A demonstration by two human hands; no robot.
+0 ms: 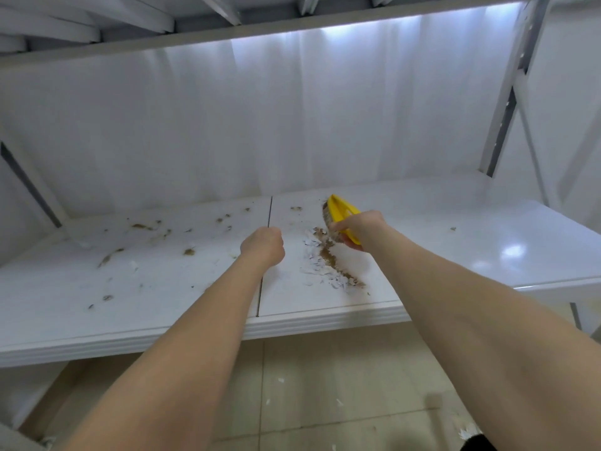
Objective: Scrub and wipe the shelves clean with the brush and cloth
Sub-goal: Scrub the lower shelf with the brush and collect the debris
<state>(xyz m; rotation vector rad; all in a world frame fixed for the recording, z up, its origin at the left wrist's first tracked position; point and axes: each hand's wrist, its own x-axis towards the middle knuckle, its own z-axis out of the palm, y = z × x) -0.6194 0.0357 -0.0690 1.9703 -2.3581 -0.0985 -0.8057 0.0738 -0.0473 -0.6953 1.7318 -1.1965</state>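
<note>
Yellow plastic hand brush (341,211) sits bristles-down on the glossy white shelf (455,229), beside a line of brown crumbs and paper scraps (328,258). My right hand (361,227) curls round its rigid back. I judge it light, stiff and best gripped there. My left hand (263,247) is a fist with nothing showing in it. No cloth is in view, and the bristles are mostly hidden.

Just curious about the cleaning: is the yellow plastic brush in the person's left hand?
No, the right hand grips the yellow plastic brush.

Yellow brush (340,209) in right hand (357,227); littered shelf (162,288)
</note>
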